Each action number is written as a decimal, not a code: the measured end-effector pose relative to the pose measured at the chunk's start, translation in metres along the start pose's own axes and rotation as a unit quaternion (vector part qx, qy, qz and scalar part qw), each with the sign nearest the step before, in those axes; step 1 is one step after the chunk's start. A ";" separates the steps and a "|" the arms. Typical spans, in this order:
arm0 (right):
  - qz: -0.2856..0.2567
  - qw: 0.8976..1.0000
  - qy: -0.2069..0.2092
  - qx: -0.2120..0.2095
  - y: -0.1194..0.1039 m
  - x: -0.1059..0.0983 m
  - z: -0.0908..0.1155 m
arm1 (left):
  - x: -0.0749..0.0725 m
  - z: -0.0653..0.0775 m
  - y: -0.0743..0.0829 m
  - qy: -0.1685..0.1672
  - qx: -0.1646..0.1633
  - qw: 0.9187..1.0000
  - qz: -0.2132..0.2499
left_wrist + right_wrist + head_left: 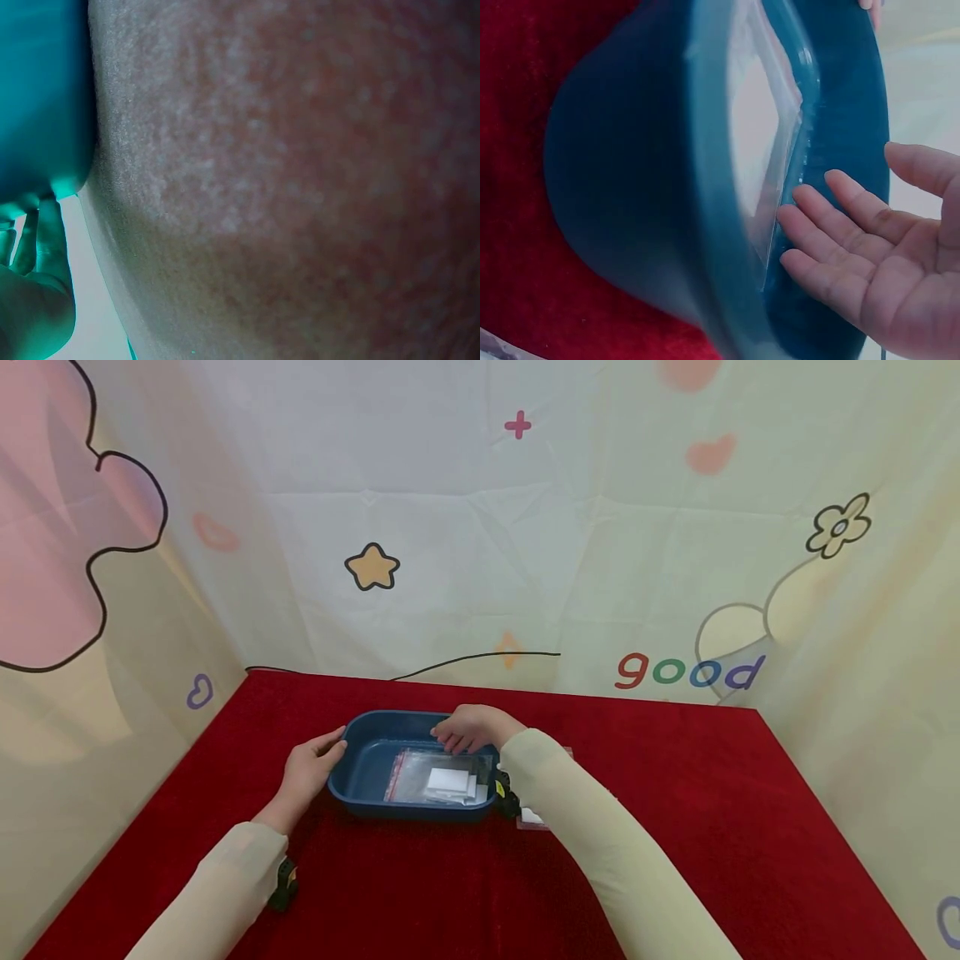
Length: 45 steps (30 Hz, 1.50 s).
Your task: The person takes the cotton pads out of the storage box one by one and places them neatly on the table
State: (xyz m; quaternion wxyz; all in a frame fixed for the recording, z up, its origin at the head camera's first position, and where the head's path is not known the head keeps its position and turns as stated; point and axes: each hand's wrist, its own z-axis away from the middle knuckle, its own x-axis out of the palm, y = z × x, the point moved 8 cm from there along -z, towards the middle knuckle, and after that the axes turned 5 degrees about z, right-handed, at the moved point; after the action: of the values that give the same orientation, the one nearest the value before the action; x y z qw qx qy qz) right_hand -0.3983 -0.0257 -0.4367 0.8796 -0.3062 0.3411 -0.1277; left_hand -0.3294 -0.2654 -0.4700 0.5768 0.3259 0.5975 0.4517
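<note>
A blue plastic basin (367,810) stands on the red cloth. Inside lie clear zip bags (412,772) with white folded pieces (448,779) in them. My left hand (307,772) holds the basin's left end, thumb at the rim and fingers along the outer wall; in the left wrist view, fingers (51,240) touch the basin's blue side. My right hand (476,729) reaches over the far right rim into the basin. Its fingers are spread and slightly bent, with nothing between them. In the right wrist view its fingertips (791,217) come right at the bag's edge.
Partly hidden under my right forearm, another clear bag with a white piece (531,817) lies on the red cloth (405,885), right of the basin. A printed curtain (465,593) hangs behind the table and along its sides.
</note>
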 end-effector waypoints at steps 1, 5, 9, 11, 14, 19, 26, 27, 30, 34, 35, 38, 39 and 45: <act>0.001 1.000 0.000 0.002 0.000 0.001 -0.001 | 0.000 0.000 0.000 0.000 0.000 1.000 0.000; 0.006 1.000 0.001 0.009 0.001 0.003 -0.003 | 0.000 0.000 0.000 0.002 0.000 1.000 0.002; 0.014 1.000 0.004 0.016 0.001 0.004 -0.004 | 0.000 0.001 0.001 0.003 -0.001 1.000 -0.001; 0.022 1.000 0.006 0.018 0.001 0.004 -0.005 | 0.000 0.001 0.001 0.003 -0.001 1.000 -0.001; 0.042 0.999 0.013 0.025 0.000 0.003 -0.006 | 0.000 0.001 0.001 0.003 -0.004 1.000 0.001; 0.080 0.996 0.017 0.034 -0.001 0.003 -0.010 | 0.000 0.001 0.001 0.004 -0.005 1.000 0.003; 0.086 0.996 -0.002 0.038 -0.005 0.009 -0.015 | -0.001 0.002 0.001 0.004 0.003 1.000 0.002; 0.086 0.996 -0.004 0.038 -0.006 0.009 -0.015 | -0.001 0.002 0.001 0.004 0.004 1.000 0.002; 0.084 0.996 -0.007 0.035 -0.008 0.010 -0.015 | -0.001 0.002 0.003 0.009 0.009 1.000 -0.001; 0.088 0.996 -0.001 0.028 -0.010 0.009 -0.015 | -0.002 0.003 0.004 0.016 0.016 1.000 -0.006; 0.090 0.996 0.001 0.025 -0.011 0.009 -0.015 | -0.002 0.003 0.005 0.017 0.017 1.000 -0.007; 0.093 0.995 0.006 0.021 -0.012 0.007 -0.014 | -0.002 0.003 0.005 0.017 0.016 1.000 -0.007; 0.093 0.995 0.006 0.021 -0.012 0.007 -0.014 | -0.002 0.003 0.005 0.016 0.017 1.000 -0.008; 0.082 0.996 0.009 0.017 -0.015 0.004 -0.010 | -0.002 0.002 0.005 0.017 0.017 1.000 -0.005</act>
State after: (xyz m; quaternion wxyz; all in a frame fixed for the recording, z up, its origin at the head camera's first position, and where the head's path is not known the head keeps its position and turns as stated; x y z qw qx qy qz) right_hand -0.4019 -0.0439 -0.4350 0.8891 -0.2607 0.3707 -0.0639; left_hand -0.3276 -0.2652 -0.4649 0.5636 0.3251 0.6163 0.4437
